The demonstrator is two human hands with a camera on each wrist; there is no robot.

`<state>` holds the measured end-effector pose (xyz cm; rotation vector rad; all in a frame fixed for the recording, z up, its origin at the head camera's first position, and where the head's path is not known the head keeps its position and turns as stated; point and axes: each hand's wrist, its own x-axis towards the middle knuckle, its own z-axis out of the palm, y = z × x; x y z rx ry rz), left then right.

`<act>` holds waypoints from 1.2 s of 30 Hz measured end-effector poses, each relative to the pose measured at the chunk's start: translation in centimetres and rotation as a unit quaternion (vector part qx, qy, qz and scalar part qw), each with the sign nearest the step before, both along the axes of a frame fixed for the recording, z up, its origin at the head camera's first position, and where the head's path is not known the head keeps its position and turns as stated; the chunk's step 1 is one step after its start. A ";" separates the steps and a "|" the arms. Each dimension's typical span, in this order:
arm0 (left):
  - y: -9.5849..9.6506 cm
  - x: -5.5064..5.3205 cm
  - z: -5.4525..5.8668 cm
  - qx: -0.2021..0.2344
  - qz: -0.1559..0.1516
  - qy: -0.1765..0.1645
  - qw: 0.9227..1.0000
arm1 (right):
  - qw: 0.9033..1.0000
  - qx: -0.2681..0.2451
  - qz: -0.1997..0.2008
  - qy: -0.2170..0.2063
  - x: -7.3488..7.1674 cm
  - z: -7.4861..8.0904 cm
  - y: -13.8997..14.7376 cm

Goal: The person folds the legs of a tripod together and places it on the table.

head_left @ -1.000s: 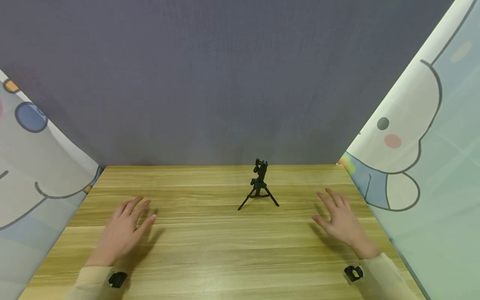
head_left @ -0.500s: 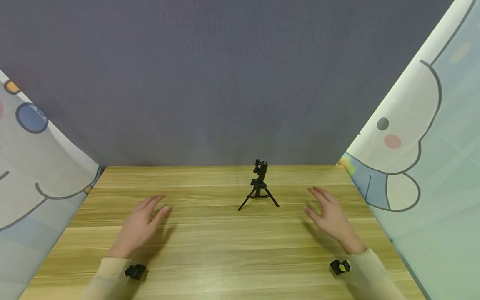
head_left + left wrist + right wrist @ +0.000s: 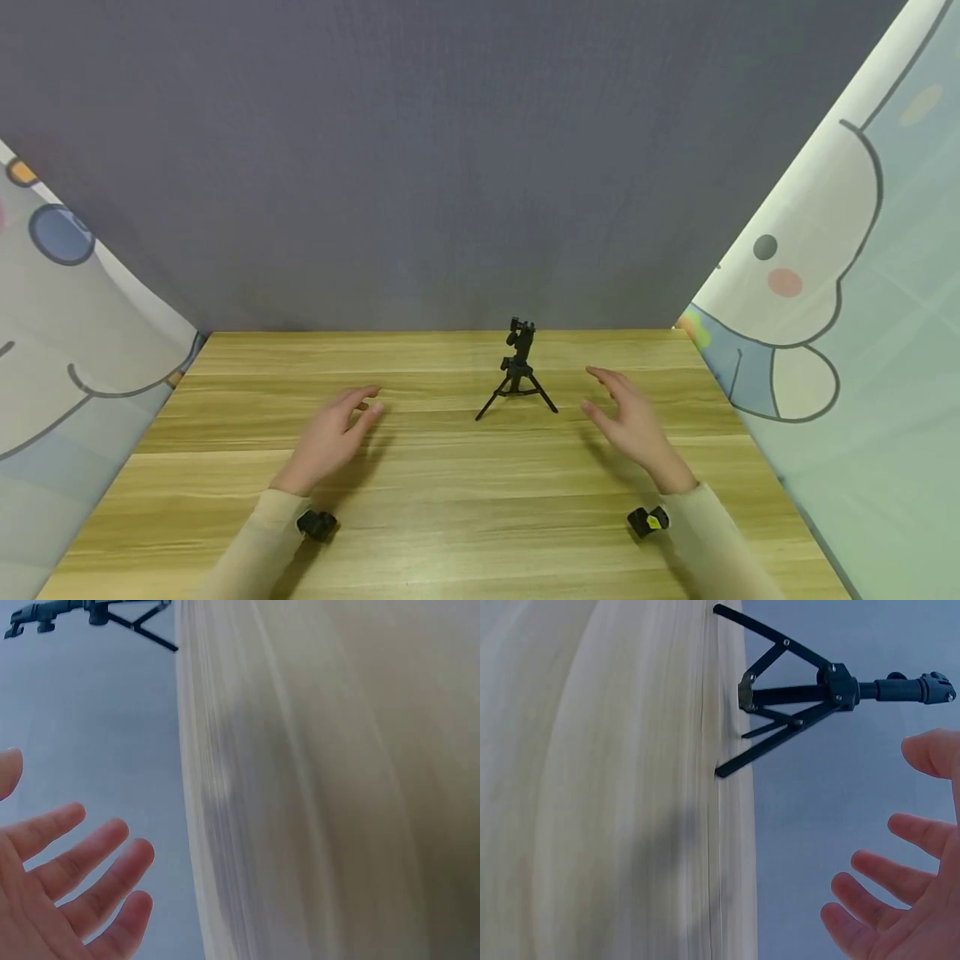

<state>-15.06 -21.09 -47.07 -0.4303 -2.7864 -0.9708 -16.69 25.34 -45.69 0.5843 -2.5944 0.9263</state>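
Note:
A small black tripod (image 3: 516, 367) stands upright on spread legs near the back of the wooden table (image 3: 450, 500). To its left, apart from it, my left hand (image 3: 327, 440) hovers over the wood with relaxed fingers and nothing in it. My right hand (image 3: 632, 425) is nearer, just right of the tripod, its thumb and fingers parted and holding nothing. The right wrist view shows the tripod (image 3: 838, 688) sideways, its legs and braces plain, beyond the spread fingers. Only part of the tripod (image 3: 97, 611) shows at the top of the left wrist view.
A dark grey panel (image 3: 450, 167) rises behind the table's back edge. Cloths with cartoon prints hang at the left (image 3: 90, 333) and right (image 3: 862, 333) sides. A black wrist device (image 3: 317, 525) sits on the left sleeve, and another wrist device (image 3: 648, 522) on the right.
Both hands have moved inward toward the tripod, the left one rightward and the right one leftward. The tripod has stayed in place.

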 end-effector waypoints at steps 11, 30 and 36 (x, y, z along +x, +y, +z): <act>4.8 -1.9 -0.4 0.051 -0.055 -0.021 0.997 | 0.999 -0.031 0.016 -0.028 -1.2 0.3 -2.4; 12.7 -4.3 -0.2 0.153 -0.093 -0.042 0.983 | 0.992 -0.107 0.030 -0.054 -3.2 1.7 -6.3; 14.7 -4.8 -0.3 0.165 -0.097 -0.044 0.981 | 0.989 -0.131 0.036 -0.056 -3.8 2.6 -7.4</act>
